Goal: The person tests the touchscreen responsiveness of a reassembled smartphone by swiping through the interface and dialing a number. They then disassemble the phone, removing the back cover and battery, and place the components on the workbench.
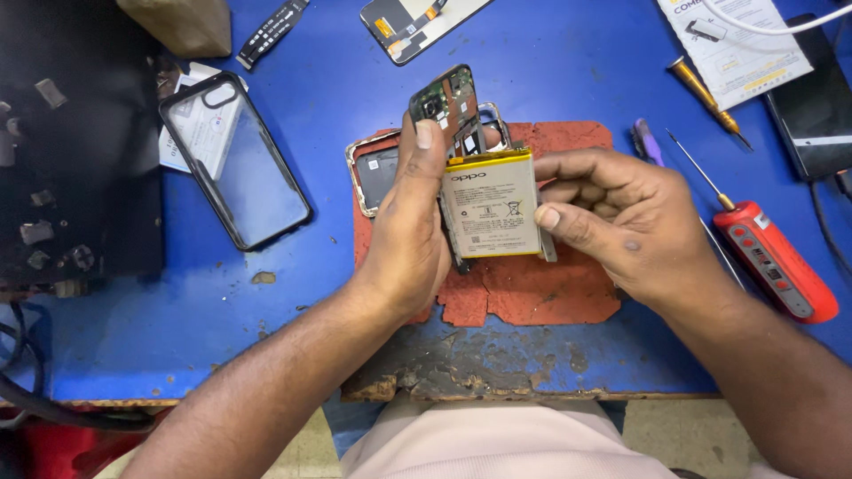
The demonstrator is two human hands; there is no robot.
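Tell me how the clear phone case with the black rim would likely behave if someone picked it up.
The clear phone case is a thin, hollow shell, so probably light. Its black rim looks rubbery, so it may flex slightly and grip well. It lies flat on the blue table, so rolling seems unlikely.

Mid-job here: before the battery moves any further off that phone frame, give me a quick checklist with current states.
1. Left hand grips the phone frame: ok.
2. Right hand fingers pinch the battery edge: ok.
3. Battery fully free of frame: cannot tell.
4. Battery flat, no visible swelling: ok.
5. Red mat below to set parts on: ok.
6. Red screwdriver beside right hand: ok.
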